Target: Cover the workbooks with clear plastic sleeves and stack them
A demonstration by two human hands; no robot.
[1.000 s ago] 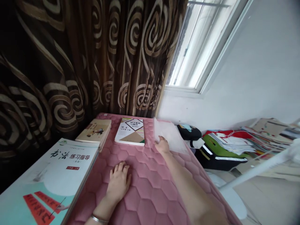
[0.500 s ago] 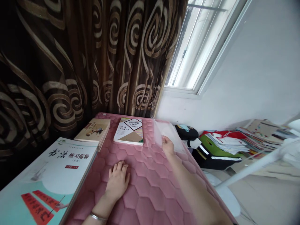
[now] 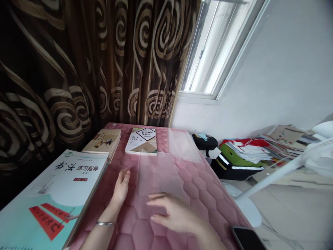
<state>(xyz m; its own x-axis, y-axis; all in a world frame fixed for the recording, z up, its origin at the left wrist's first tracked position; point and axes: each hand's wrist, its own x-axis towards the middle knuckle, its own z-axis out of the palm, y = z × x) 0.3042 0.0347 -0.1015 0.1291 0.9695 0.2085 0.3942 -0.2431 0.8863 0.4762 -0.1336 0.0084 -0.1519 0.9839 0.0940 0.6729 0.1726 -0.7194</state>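
A clear plastic book cover point(image 3: 162, 173) lies on the pink quilted bed mat point(image 3: 145, 231), its far edge by the workbook point(image 3: 139, 140). My right hand point(image 3: 173, 212) is over the cover's near part, fingers apart and holding nothing; I cannot tell whether it touches the plastic. My left hand point(image 3: 121, 184), with a silver bracelet at the wrist, is turned on edge to the left of the cover. Its fingers point forward and it appears to hold nothing. Beyond the cover, towards the wall, lie more clear plastic sheets point(image 3: 184, 145).
A large calligraphy book point(image 3: 70, 187) lies on the left, with a stack of tan booklets point(image 3: 102, 142) behind it. A phone point(image 3: 247, 238) rests at the near right edge. Off the bed stand a black and green bag point(image 3: 234, 161), a paper pile, and a white fan point(image 3: 275, 177).
My right hand has brought a plastic cover from the far right to the middle of the mat and let go of it. My left hand has turned from palm down onto its edge.
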